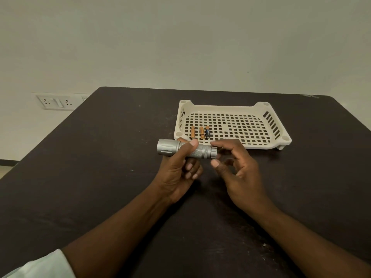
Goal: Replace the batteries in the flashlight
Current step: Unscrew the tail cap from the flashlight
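A silver metal flashlight [170, 148] is held level above the dark table, head to the left. My left hand [180, 169] is wrapped around its knurled barrel. My right hand [239, 169] pinches the tail cap [214, 152] at the flashlight's right end between thumb and forefinger. Three small batteries lie in the near left corner of a cream perforated tray [267, 145]: two orange ones [193, 132] [202, 133] and a black-and-copper one [207, 132].
The dark table [100, 157] stretches wide to both sides of my hands. Its far edge meets a pale wall. Wall sockets [54, 102] sit at the left, beyond the table's edge.
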